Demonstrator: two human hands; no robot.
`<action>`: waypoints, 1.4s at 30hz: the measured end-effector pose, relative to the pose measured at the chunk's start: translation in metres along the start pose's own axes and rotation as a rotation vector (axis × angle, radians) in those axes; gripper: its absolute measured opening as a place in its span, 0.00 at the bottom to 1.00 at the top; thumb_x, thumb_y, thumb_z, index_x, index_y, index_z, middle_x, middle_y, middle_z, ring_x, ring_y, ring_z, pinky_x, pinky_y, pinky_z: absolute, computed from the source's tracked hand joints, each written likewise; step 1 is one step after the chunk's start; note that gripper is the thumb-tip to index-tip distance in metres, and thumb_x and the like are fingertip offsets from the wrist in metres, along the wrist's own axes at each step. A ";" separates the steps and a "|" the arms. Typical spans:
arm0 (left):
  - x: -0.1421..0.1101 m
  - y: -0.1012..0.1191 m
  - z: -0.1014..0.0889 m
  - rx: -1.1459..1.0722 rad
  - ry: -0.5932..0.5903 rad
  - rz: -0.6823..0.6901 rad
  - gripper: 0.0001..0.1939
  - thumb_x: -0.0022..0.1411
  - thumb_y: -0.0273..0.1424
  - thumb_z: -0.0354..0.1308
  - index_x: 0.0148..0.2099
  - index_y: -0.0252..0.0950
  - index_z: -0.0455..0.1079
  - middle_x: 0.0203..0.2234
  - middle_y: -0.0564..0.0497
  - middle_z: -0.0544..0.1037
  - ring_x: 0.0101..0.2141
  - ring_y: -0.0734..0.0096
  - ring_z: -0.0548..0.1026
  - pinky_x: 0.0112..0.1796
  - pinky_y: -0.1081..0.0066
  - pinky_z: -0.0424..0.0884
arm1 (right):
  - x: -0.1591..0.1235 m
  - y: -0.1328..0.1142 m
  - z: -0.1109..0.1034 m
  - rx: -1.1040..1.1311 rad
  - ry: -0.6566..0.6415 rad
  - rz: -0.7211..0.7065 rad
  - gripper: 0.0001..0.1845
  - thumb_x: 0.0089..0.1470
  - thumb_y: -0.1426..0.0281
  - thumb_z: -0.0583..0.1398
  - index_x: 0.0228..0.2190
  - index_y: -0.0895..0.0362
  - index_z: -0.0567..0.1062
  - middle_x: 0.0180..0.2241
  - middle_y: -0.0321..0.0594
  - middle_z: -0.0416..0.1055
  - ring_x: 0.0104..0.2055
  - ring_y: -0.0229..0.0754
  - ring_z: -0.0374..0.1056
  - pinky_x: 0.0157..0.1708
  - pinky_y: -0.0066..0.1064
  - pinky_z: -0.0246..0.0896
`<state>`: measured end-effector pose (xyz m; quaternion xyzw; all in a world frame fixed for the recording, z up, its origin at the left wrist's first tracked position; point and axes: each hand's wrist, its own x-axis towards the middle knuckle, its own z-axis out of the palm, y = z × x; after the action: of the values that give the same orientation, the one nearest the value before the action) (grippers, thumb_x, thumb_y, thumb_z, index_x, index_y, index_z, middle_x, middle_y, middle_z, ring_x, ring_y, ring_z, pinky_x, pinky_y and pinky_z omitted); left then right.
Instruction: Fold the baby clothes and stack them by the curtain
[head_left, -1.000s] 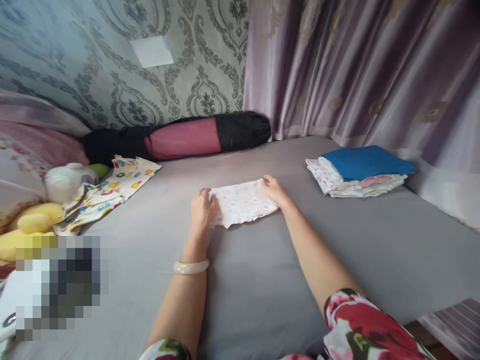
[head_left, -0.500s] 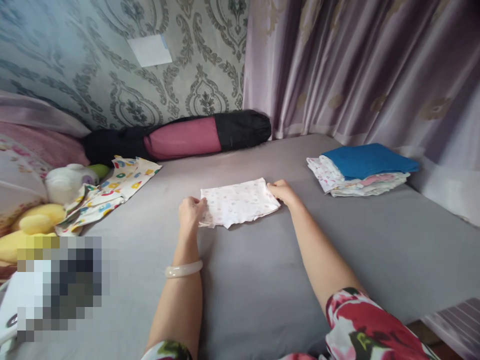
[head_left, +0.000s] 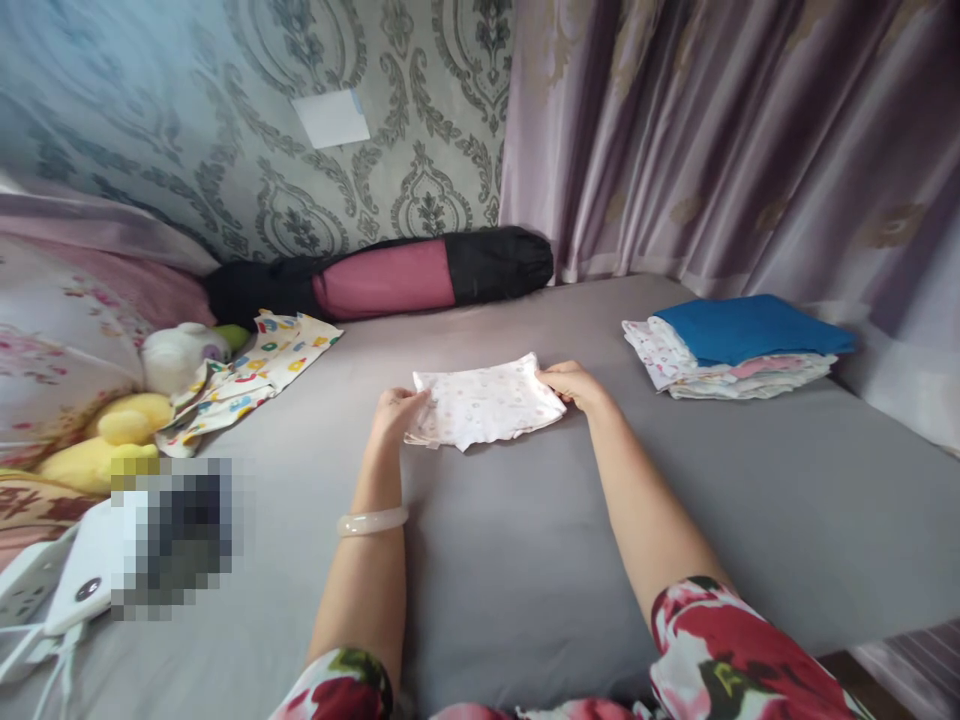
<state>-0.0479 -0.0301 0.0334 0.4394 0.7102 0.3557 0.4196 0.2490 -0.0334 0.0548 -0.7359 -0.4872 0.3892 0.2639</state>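
A small folded white garment (head_left: 487,403) with a faint print lies across the middle of the bed, its lower edge uneven. My left hand (head_left: 397,412) pinches its left side between thumb and fingers. At the opposite side, my right hand (head_left: 571,384) grips the right edge, thumb on top. Both upper corners stand up a little, while the middle sags slightly. Whether the underside touches the sheet cannot be made out. Right of my hands sits a stack of folded clothes (head_left: 742,380) with a blue folded cloth (head_left: 754,328) on top.
Grey bedsheet (head_left: 502,560) surrounds the garment. A cream patterned garment (head_left: 259,375) lies at the left, by a white plush toy (head_left: 180,355) and a yellow plush toy (head_left: 105,450). A black and pink long bag (head_left: 386,280) lies along the wall. Front left are a white device and cables.
The view has turned a little left, so the surroundings sit further right. Both hands keep hold of the garment, and its upper corners now curl up slightly more.
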 end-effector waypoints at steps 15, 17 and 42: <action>-0.004 0.026 -0.018 0.388 -0.001 0.121 0.12 0.39 0.39 0.66 0.21 0.34 0.72 0.13 0.53 0.68 0.20 0.70 0.66 0.21 0.73 0.57 | -0.002 -0.007 0.000 -0.310 0.078 -0.098 0.10 0.41 0.75 0.63 0.29 0.60 0.82 0.33 0.48 0.80 0.37 0.44 0.75 0.28 0.23 0.59; -0.006 0.036 -0.017 0.429 -0.035 0.196 0.14 0.39 0.41 0.64 0.23 0.34 0.74 0.13 0.54 0.67 0.19 0.70 0.65 0.21 0.73 0.56 | -0.004 -0.010 -0.005 -0.321 0.087 -0.108 0.10 0.41 0.74 0.63 0.29 0.60 0.82 0.34 0.49 0.80 0.37 0.44 0.75 0.28 0.23 0.59; -0.075 0.192 0.208 -0.189 -0.489 0.496 0.08 0.42 0.32 0.65 0.25 0.31 0.76 0.16 0.52 0.71 0.16 0.82 0.55 0.20 0.74 0.48 | -0.009 0.043 -0.269 -0.018 0.598 0.103 0.02 0.51 0.78 0.63 0.27 0.63 0.76 0.21 0.44 0.76 0.15 0.33 0.64 0.12 0.20 0.52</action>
<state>0.2232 -0.0022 0.1404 0.6298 0.4247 0.3951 0.5166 0.4924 -0.0612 0.1745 -0.8438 -0.3534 0.1636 0.3691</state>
